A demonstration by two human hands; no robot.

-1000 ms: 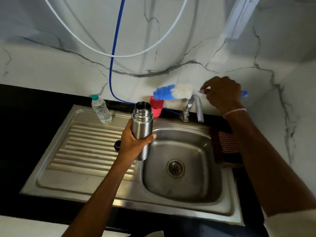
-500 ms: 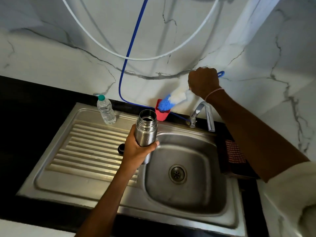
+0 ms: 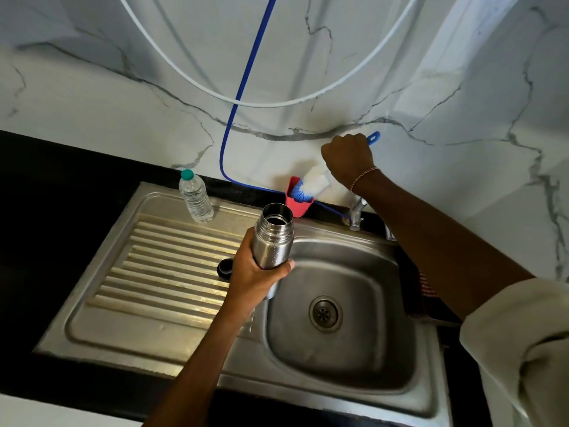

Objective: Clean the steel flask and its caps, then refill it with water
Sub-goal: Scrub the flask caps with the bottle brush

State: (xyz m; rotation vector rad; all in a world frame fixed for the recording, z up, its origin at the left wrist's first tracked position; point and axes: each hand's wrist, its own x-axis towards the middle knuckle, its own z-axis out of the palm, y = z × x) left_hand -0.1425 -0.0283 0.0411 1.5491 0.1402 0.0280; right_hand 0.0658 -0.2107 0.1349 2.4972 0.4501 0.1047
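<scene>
My left hand (image 3: 257,277) grips the open steel flask (image 3: 273,238) upright over the left rim of the sink basin (image 3: 354,359). Its mouth is uncovered. A black cap (image 3: 224,268) lies on the ribbed drainboard (image 3: 160,272), partly hidden behind my left hand. My right hand (image 3: 348,157) holds the blue handle of a bottle brush (image 3: 308,188); the brush's blue and white bristle head points down into a red holder (image 3: 297,203) at the wall.
A small plastic water bottle (image 3: 196,197) with a green cap stands at the drainboard's back edge. The tap (image 3: 356,214) is behind my right forearm. A blue tube (image 3: 237,97) and a white hose (image 3: 277,103) hang on the marble wall. A checked cloth (image 3: 426,285) lies right of the sink.
My right hand swung the brush from level above the tap to head-down into the red holder. The flask stayed upright in my left hand.
</scene>
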